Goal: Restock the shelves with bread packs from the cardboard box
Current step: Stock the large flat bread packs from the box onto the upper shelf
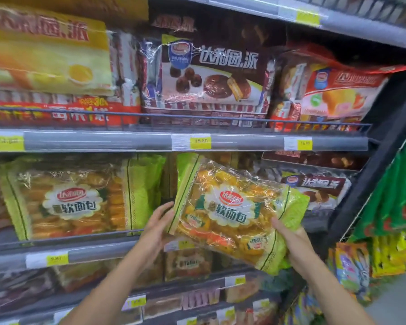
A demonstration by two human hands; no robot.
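- The soft-bread pack (232,207) is held tilted in the air before the middle shelf's opening. Its upper left corner is just under the price rail (127,143) above.
- The right hand (293,247) grasps the lower right end, thumb across the front, fingers hidden behind. The left hand (157,224) lays fairly straight fingers against the left seam, steadying rather than clasping.
- The slick film could slide out of this one-sided hold, or the raised corner could snag the price rail.
- A hard push might squash the buns or shove the shelved soft-bread pack (66,202) sideways.
- A dark gap lies between that pack and the chocolate pie pack (319,188). To get in, the pack must pass above the shelf lip (99,253).
- The cardboard box is not in view.
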